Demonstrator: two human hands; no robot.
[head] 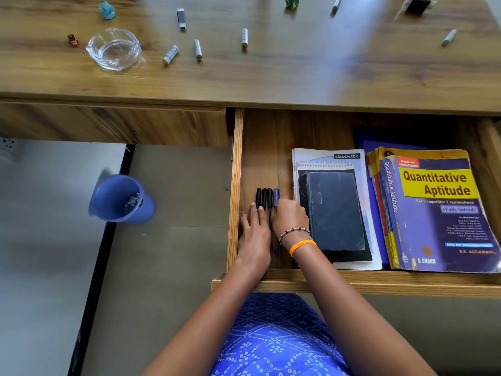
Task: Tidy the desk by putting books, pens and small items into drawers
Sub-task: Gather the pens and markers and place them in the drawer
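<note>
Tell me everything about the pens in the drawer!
Four pens lie side by side on the wooden floor of the open drawer, left of a stack of notebooks. Three have black caps and one has a blue cap; they look like plastic. All point away from the person, caps at the far end. The left hand lies flat with its fingers on the black ones, and the right hand curls over the blue one's side, hiding most of their bodies.

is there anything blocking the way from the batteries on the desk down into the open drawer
Nothing visible does. The batteries lie loose on the desk top, and the open drawer has bare floor behind the pens, where both hands, left and right, are busy.
</note>
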